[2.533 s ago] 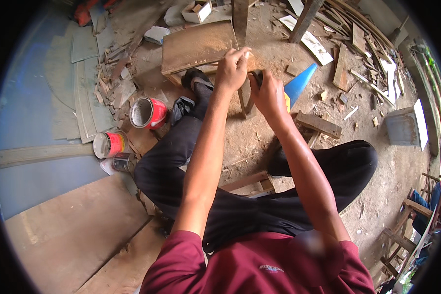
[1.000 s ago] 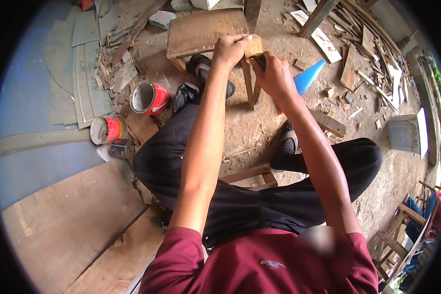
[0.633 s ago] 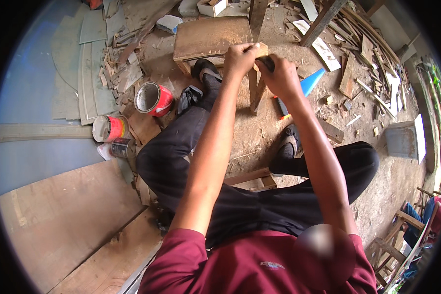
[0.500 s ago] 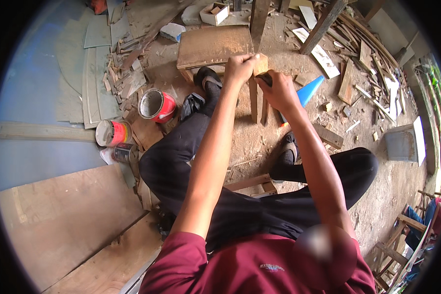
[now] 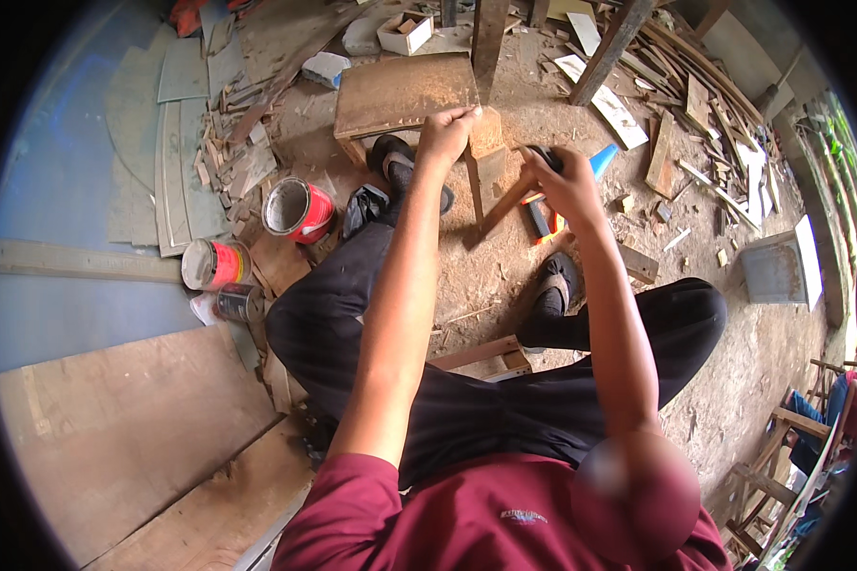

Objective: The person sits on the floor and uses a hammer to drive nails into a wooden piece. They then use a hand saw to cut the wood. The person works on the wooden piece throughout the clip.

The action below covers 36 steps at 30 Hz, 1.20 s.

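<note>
My left hand (image 5: pixel 445 141) is closed on a pale wooden block (image 5: pixel 487 133) at the right end of a low wooden bench (image 5: pixel 400 90). To its right, my right hand (image 5: pixel 569 186) grips a tool with a dark end (image 5: pixel 547 158). A slanting wooden length (image 5: pixel 507 205) runs down and left from these fingers and seems to belong to it. My fingers hide much of the tool, so its exact kind is unclear. Partly behind the right hand lies what looks like a handsaw, with a blue part (image 5: pixel 604 159) and an orange and black handle (image 5: pixel 540 223).
Two red paint cans (image 5: pixel 298 209) and a dark can (image 5: pixel 241 303) stand left of my legs. Offcuts and planks (image 5: pixel 705 105) litter the far right. A grey bin (image 5: pixel 781 266) stands at right. Large plywood sheets (image 5: pixel 133 419) lie at near left. My feet flank the bench.
My right hand has moved right and slightly down, away from the wooden block, taking the tool along. More of the block and of the orange and black handle now shows. My left hand stays on the block.
</note>
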Each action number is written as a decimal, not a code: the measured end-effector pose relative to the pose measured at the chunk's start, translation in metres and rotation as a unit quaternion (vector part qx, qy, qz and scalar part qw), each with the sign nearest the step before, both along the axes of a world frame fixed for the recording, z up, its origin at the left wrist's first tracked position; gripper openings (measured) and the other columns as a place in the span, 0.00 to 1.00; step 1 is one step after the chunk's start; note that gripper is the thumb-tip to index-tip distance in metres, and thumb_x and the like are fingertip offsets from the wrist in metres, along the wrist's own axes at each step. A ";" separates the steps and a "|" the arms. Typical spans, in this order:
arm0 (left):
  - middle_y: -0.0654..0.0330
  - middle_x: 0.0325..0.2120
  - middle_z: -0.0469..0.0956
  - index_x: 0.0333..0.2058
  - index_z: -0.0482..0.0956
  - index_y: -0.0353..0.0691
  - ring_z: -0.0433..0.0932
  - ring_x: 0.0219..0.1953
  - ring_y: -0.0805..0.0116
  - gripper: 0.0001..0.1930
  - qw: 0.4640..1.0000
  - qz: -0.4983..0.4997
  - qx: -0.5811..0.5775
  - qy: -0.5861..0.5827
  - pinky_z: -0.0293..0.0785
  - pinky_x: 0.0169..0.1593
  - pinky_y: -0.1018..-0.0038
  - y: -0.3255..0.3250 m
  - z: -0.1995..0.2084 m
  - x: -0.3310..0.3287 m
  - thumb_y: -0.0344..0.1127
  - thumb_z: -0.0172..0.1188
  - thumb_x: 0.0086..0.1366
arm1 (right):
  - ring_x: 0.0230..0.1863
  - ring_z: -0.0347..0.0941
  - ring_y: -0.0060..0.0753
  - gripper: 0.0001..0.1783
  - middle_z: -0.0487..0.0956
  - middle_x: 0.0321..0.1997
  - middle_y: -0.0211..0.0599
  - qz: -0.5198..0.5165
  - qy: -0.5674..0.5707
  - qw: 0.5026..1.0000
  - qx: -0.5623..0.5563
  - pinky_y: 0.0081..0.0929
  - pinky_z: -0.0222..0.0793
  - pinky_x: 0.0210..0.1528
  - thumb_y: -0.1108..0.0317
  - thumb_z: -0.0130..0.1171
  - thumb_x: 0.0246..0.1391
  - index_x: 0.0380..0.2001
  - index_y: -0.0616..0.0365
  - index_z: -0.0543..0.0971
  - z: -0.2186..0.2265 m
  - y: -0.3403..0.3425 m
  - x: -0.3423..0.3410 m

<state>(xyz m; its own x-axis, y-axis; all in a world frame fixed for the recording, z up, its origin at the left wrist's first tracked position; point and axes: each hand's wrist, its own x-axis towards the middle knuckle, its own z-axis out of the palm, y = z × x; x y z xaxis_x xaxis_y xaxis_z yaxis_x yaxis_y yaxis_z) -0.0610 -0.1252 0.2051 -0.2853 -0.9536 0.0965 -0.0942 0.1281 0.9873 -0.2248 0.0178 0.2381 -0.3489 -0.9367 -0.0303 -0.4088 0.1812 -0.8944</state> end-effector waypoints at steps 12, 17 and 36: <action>0.53 0.52 0.79 0.52 0.79 0.30 0.72 0.58 0.67 0.25 0.987 -0.047 0.139 0.070 0.58 0.64 0.73 0.011 0.009 0.013 0.45 0.62 0.64 | 0.56 0.75 0.49 0.23 0.75 0.56 0.57 -0.062 -0.682 0.728 0.039 0.50 0.74 0.56 0.66 0.49 0.65 0.59 0.68 0.66 -0.059 0.122 0.003; 0.52 0.54 0.78 0.54 0.78 0.31 0.71 0.59 0.65 0.26 0.989 0.004 0.129 0.068 0.58 0.65 0.72 0.019 0.009 0.002 0.47 0.61 0.65 | 0.53 0.76 0.45 0.17 0.77 0.52 0.54 -0.097 -0.658 0.745 0.047 0.48 0.74 0.56 0.69 0.51 0.64 0.53 0.65 0.70 -0.060 0.118 0.013; 0.49 0.58 0.73 0.56 0.74 0.28 0.68 0.61 0.62 0.30 0.984 0.009 0.092 0.153 0.60 0.65 0.70 0.009 -0.028 0.001 0.51 0.56 0.68 | 0.19 0.67 0.21 0.15 0.73 0.25 0.28 -0.221 -0.460 0.860 0.005 0.20 0.65 0.20 0.55 0.59 0.63 0.34 0.55 0.73 -0.077 0.090 0.054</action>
<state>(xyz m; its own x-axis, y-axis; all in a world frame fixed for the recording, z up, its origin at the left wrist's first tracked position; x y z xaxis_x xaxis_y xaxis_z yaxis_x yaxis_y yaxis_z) -0.0599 -0.1164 0.1769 -0.2533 -0.9674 -0.0004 0.2099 -0.0553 0.9762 -0.1708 0.1078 0.1609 -0.4943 -0.7173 -0.4910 0.5819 0.1466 -0.7999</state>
